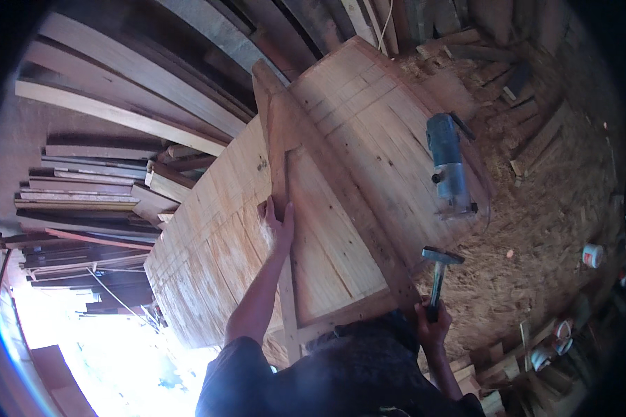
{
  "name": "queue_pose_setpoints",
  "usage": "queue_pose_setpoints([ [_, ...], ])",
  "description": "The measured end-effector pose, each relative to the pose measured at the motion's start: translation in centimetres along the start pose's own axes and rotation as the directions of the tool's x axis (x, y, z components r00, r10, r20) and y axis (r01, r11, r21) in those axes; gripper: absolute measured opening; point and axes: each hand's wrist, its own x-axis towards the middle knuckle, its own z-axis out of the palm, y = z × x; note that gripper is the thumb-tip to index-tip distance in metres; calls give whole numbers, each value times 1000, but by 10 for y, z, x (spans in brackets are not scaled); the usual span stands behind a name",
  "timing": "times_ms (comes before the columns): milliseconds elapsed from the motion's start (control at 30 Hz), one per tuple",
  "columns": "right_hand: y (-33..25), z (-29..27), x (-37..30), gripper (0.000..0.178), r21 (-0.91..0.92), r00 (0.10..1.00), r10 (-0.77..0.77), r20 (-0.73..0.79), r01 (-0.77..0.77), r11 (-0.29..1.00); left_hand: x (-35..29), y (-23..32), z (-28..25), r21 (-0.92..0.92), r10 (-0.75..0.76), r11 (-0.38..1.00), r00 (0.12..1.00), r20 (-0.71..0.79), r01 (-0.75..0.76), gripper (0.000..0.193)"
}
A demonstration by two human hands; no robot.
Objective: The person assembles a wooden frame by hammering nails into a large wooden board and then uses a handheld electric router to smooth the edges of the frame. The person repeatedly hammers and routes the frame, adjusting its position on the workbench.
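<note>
Head view: right hand point(435, 325), 4 o'clock, clamped on hammer point(437, 281); left hand point(279, 226), 8 o'clock, clamped round wooden frame point(348, 194) mid-view; I'd brace it, hammer clear of that hand; power tool point(448, 163), 2 o'clock

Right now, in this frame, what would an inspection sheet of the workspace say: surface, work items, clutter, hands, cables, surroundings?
Surface: planked wooden tabletop, knots and dark marks visible.
Work items: triangular wooden frame lying on the tabletop; hammer; blue power tool near the tabletop's right edge.
Clutter: wood shavings over the floor at right; white tub among them.
Hands: left hand on the frame, grip unclear; right hand grips the hammer's handle.
Cables: none certain; power tool's cord unclear.
Surroundings: boards stacked at left; strong glare lower left.
</note>
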Motion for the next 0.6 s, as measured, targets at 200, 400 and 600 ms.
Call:
queue_pose_setpoints([
  [200,-11,1,7,22,-182,984,-163,-72,147,972,0,-9,10,35,74,997,997,-20,-73,69],
  [400,-87,-13,49,27,-433,940,-329,93,336,837,-3,-4,10,61,27,998,999,-36,-25,69],
  [600,-162,51,120,52,-112,866,-425,262,465,878,-1,6,3,94,47,995,997,-54,-42,67],
])
